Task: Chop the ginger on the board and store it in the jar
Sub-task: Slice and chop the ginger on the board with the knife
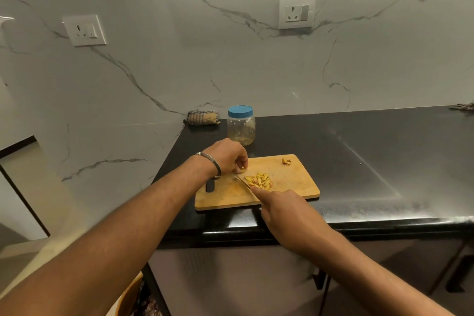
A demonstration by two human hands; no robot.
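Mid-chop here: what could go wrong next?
The left hand pinches a small ginger bit right beside the knife, so those fingertips could get nicked. The board sits near the counter's front edge and may slide off. The jar has its lid on; open it before transferring.

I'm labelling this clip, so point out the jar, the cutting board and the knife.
jar (241, 129): head view, clear side wall.
cutting board (295, 182): head view, bare right part.
knife (244, 182): head view, blade beside the ginger pieces.
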